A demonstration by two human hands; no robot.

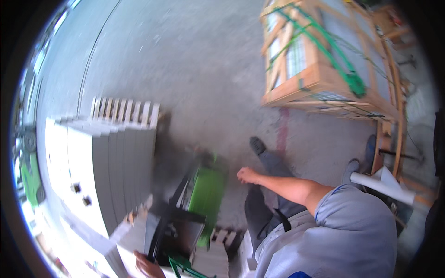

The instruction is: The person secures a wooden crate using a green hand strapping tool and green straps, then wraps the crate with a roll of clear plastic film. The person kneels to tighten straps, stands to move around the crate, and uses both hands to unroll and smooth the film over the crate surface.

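At the bottom left my left hand (147, 267) is partly in view, its fingers curled at the lower end of a black handle (160, 238). The handle belongs to a green wheeled machine (202, 194) with a black frame, blurred by motion. Close by, a green bar-shaped tool (181, 267) enters from the lower edge. My right hand (248, 176) hangs in front of my body, loosely closed, with nothing visible in it. It is apart from the machine, and my bare forearm runs back to a grey sleeve.
A stack of large pale boxes (123, 176) stands on the left beside a wooden pallet (126, 111). At upper right is a wooden crate (296, 85) with a green long-handled tool (343, 69) on it. A white roll (382, 186) lies at right. Another person's shoe (370, 147) may show there.
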